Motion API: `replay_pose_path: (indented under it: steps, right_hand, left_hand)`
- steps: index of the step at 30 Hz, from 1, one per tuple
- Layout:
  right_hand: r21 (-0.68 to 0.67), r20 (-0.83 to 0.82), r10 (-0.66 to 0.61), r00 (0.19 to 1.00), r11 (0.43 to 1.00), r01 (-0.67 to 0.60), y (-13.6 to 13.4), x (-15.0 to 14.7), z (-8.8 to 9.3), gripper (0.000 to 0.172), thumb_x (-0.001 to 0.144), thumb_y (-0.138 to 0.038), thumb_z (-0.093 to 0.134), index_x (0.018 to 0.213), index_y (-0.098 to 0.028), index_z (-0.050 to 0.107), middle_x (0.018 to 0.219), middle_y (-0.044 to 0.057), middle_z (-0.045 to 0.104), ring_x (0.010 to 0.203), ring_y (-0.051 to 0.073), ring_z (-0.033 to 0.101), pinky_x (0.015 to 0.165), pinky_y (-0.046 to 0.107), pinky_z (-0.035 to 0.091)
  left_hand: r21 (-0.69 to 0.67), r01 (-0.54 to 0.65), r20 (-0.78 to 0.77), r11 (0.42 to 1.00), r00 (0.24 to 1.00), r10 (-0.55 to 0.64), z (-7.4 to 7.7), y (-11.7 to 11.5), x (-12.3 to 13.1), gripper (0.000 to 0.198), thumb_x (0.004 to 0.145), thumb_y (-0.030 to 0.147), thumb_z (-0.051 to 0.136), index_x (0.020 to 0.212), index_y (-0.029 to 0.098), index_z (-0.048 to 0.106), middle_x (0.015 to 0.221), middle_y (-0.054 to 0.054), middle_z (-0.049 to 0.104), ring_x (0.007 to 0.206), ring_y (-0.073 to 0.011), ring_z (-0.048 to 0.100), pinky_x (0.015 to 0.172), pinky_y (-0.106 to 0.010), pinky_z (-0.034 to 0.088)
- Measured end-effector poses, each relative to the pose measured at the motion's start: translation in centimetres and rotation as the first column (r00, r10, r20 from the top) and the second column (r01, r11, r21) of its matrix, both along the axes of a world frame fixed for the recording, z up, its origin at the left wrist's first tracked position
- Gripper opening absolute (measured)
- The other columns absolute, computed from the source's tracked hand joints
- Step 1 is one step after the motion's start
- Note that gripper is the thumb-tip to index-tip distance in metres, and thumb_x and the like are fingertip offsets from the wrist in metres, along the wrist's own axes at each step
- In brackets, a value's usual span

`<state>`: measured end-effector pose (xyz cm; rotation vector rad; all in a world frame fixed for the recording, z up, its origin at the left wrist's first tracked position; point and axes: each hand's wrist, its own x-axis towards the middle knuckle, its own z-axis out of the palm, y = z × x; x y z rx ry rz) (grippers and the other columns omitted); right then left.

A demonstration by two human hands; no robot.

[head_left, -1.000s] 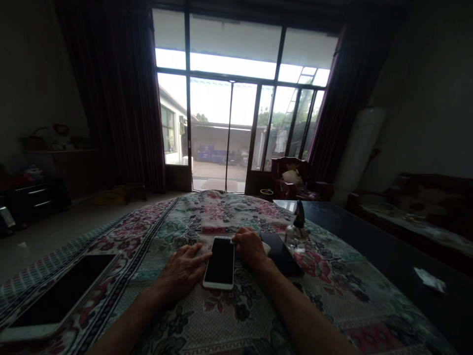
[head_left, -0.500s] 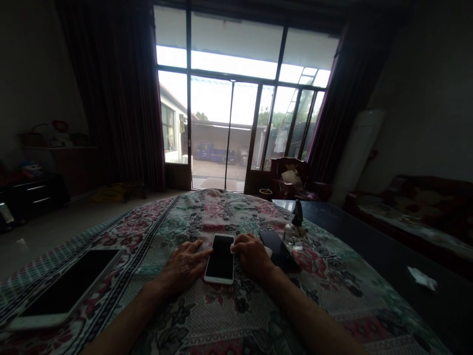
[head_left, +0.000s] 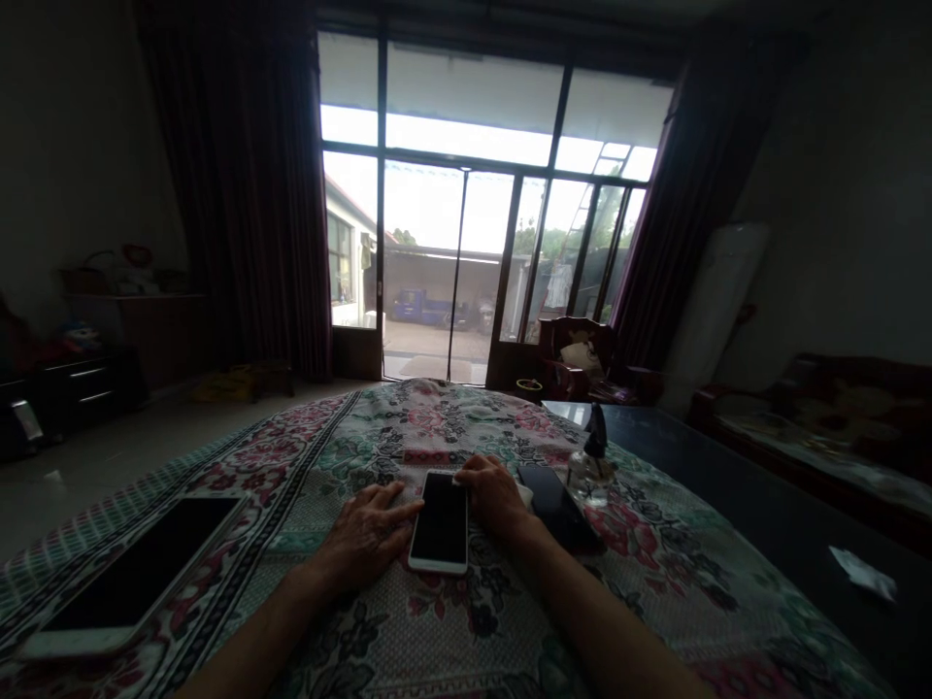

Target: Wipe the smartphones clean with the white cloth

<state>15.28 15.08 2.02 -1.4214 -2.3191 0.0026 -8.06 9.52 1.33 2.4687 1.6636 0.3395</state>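
A white smartphone (head_left: 440, 529) with a dark screen lies flat on the flowered cloth. My left hand (head_left: 370, 529) rests beside it with fingers spread, one fingertip touching the phone's left edge. At the upper right corner of the phone, my right hand (head_left: 489, 493) is closed on a small white wipe, of which only bits show at the fingertips and beyond the hand. Right of that hand lies a dark, flat device (head_left: 559, 510). A clear spray bottle (head_left: 591, 476) with a black nozzle stands just behind it.
A larger white tablet (head_left: 146, 563) lies at the left on the patterned tablecloth (head_left: 408, 646). Crumpled white paper (head_left: 864, 573) is on the dark tabletop (head_left: 735, 505) at the right. Beyond are a wooden armchair (head_left: 579, 354) and glass doors (head_left: 422, 262).
My right hand has shifted slightly up along the phone's right edge to its top corner. My left hand stays at the left edge. The whole view has tilted a little upward.
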Motion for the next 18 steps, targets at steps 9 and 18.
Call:
replay_pose_path:
  steps: [9, 18]
  right_hand:
    - [-0.096, 0.043, -0.107, 0.993, 0.989, 0.111, 0.0, -1.0, 0.6, 0.035, 0.087, -0.018, 0.046, 0.106, -0.029, 0.072, 0.121, 0.004, 0.062, 0.109, 0.024, 0.051, 0.091, 0.034, 0.035]
    - [-0.108, 0.058, -0.138, 0.989, 0.984, 0.144, 0.2, -1.4, 1.2, 0.034, 0.087, -0.014, 0.045, 0.101, -0.025, 0.075, 0.107, 0.008, 0.063, 0.101, 0.022, 0.053, 0.081, 0.027, 0.037]
  left_hand:
    - [0.027, 0.006, 0.011, 1.000, 1.000, -0.007, -0.1, 0.0, 0.1, 0.042, 0.094, 0.041, 0.047, 0.136, 0.041, 0.052, 0.151, -0.003, 0.043, 0.136, -0.0293, 0.038, 0.110, -0.048, 0.031]
    - [0.022, 0.009, 0.016, 1.000, 1.000, -0.009, -0.2, 0.1, 0.0, 0.042, 0.094, 0.043, 0.046, 0.136, 0.042, 0.051, 0.153, -0.004, 0.042, 0.138, -0.0299, 0.037, 0.110, -0.050, 0.031]
